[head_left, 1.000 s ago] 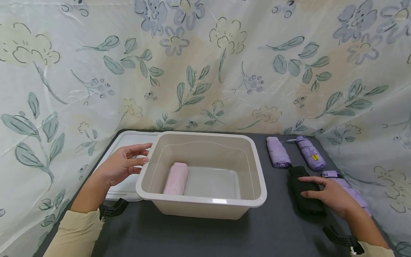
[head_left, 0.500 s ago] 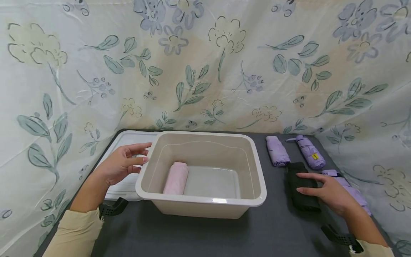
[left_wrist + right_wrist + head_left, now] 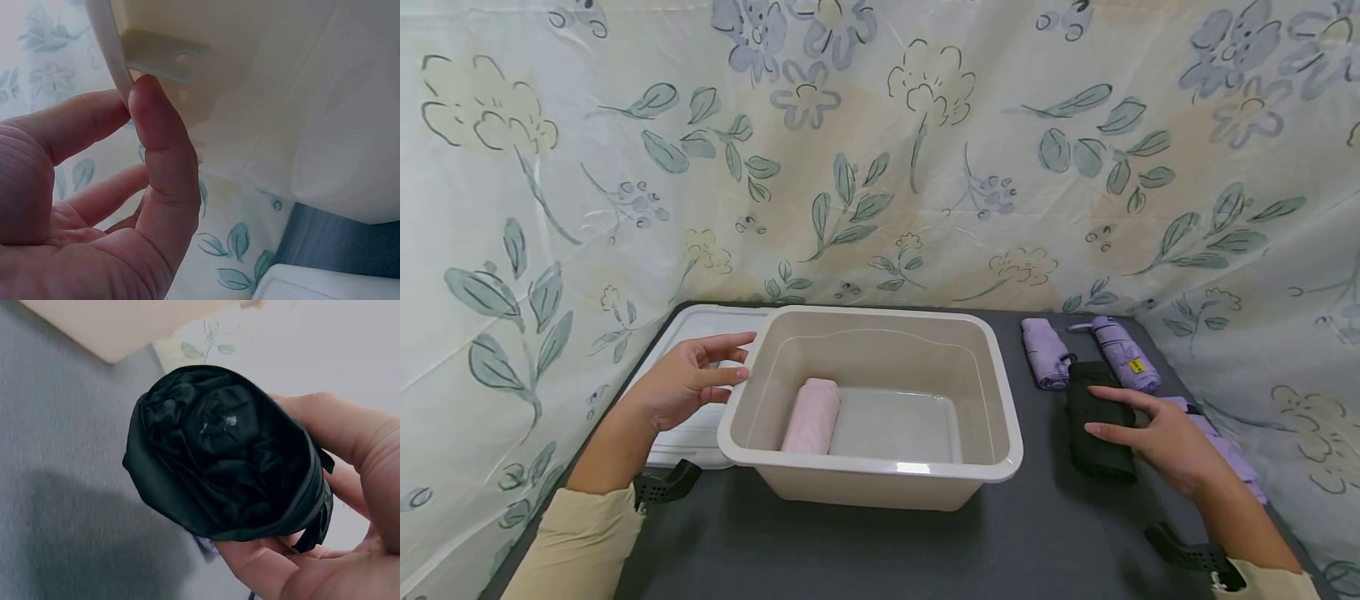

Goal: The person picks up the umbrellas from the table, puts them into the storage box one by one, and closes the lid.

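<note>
My left hand (image 3: 681,385) pinches the left rim of a beige plastic tub (image 3: 865,492); in the left wrist view thumb and index finger meet at the rim (image 3: 112,56). Inside the tub, at its left, lies a pink rolled bundle (image 3: 811,417). On the right side, my right hand (image 3: 1172,446) grips a black folded umbrella (image 3: 1097,450), thumb and fingers on its right side. The right wrist view looks onto the gathered end of the umbrella (image 3: 219,450), with a loose strap beside the fingers; whether it touches the table I cannot tell.
Purple folded umbrellas lie at the right: one rolled (image 3: 1048,354), one with a yellow label (image 3: 1123,354), and another (image 3: 1225,454) partly behind my right hand. A white lid (image 3: 692,437) lies left of the tub. Flowered cloth (image 3: 865,167) surrounds the dark table (image 3: 820,554).
My right hand and the black umbrella have moved a little up and left in the head view. The left hand and the tub stay as they were.
</note>
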The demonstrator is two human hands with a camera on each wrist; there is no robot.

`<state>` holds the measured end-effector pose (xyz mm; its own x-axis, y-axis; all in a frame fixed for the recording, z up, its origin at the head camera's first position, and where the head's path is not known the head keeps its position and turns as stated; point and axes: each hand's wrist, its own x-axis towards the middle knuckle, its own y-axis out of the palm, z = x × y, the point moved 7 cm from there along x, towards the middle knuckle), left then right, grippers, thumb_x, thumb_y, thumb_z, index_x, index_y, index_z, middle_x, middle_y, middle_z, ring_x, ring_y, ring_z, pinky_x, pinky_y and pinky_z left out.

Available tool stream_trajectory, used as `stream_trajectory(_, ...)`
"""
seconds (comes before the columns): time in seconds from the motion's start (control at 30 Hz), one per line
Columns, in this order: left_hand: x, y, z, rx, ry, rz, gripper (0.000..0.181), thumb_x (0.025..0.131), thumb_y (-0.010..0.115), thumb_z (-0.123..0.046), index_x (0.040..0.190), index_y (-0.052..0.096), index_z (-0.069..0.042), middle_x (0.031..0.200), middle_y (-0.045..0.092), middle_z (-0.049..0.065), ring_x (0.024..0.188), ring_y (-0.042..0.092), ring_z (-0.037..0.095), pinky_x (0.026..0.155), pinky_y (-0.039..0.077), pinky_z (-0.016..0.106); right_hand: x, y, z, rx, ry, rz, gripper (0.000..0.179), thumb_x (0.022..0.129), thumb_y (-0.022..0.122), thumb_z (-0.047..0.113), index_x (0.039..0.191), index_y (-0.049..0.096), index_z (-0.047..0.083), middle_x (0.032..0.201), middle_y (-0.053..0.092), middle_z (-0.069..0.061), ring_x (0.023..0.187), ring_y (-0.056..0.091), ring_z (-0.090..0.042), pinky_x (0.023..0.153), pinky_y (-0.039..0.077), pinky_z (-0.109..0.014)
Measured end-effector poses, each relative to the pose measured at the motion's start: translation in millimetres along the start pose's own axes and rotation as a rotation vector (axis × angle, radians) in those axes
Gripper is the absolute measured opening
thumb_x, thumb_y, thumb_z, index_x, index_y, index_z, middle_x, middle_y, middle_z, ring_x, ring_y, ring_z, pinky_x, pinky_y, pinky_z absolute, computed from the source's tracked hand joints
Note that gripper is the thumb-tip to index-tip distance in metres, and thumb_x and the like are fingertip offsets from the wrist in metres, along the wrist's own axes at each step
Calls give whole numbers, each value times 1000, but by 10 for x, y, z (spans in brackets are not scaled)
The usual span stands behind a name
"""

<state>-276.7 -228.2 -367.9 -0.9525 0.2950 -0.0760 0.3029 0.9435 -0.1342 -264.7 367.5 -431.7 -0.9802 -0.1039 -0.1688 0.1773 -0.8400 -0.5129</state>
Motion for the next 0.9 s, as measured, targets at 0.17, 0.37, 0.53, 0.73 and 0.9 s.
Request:
stream_trajectory(0.17, 6, 0, 8, -5, -4, -3, 67, 97, 69, -7, 156, 38, 1, 114, 66, -1, 102, 70, 13, 83, 63, 34, -46, 22, 181, 14, -62, -50, 73, 90, 80, 30, 154, 48, 16, 153, 27, -18, 67, 51, -5, 59, 51, -29)
stream_trajectory(0.37, -2, 8, 12, -42, -8, -7, 68, 96, 69, -4, 156, 37, 1, 113, 65, -1, 102, 71, 12, 82, 63, 34, -62, 42, 371, 34, -106, -74, 70, 90, 80, 26, 153, 50, 19, 146, 32, -10, 53, 35, -9, 52, 42, -32)
stream_trajectory(0.53, -10, 12, 21, -50, -4, -10, 68, 96, 69, -4, 156, 37, 1, 113, 65, -1, 101, 71, 12, 82, 63, 34, -74, 67, 492, 96, -104, -45, 70, 92, 79, 22, 154, 48, 20, 156, 27, -13, 67, 55, -7, 67, 55, -26)
stream_trajectory(0.73, -21, 23, 24, -55, 4, -1, 69, 96, 68, -3, 157, 35, 2, 115, 64, -1, 101, 71, 11, 82, 63, 34, -91, 84, 622, 244, -138, -30, 65, 93, 76, 10, 152, 51, 18, 137, 37, 2, 57, 42, -9, 58, 47, -27)
stream_trajectory(0.9, -34, 29, 22, -56, 4, -5, 69, 97, 68, -5, 157, 35, 2, 114, 64, -1, 101, 71, 12, 82, 63, 34, -105, 96, 704, 380, -153, 21, 65, 95, 71, 4, 154, 47, 18, 136, 42, 5, 67, 50, -7, 65, 53, -24)
